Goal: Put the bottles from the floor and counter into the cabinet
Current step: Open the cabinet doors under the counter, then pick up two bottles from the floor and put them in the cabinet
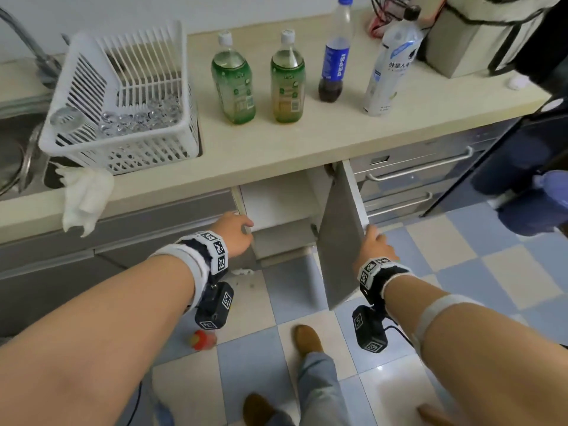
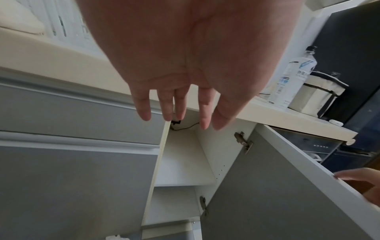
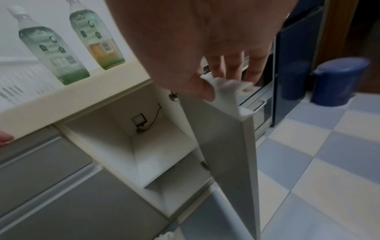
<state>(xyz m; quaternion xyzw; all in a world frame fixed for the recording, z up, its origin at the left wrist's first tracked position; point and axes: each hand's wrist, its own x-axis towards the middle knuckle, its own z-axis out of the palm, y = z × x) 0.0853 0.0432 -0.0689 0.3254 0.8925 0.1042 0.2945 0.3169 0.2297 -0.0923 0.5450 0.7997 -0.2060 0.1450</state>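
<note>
My right hand [image 1: 377, 245] has its grip on the top corner of the cabinet door [image 1: 339, 241], thumb on the inner face and fingers [image 3: 234, 68] curled over the outer edge; the door stands swung wide open on its hinges. My left hand [image 1: 235, 233] is at the cabinet's left frame edge, fingers [image 2: 167, 107] nearly straight and relaxed, tips at the edge and holding nothing. Between my hands the cabinet [image 1: 276, 204] shows a white interior with one shelf [image 2: 185, 164] and a small black device with a cable at the back.

On the worktop [image 1: 276, 149] above, four bottles stand upright: two green tea bottles [image 1: 233, 84] [image 1: 287, 83] side by side, a Pepsi bottle [image 1: 335, 61] to their right, and a white-labelled water bottle [image 1: 392, 67] further right. A white dish basket [image 1: 123, 103] sits at the left by the sink. On the checkered floor near my left forearm lies a red-capped bottle [image 1: 203, 339], mostly hidden.
</note>
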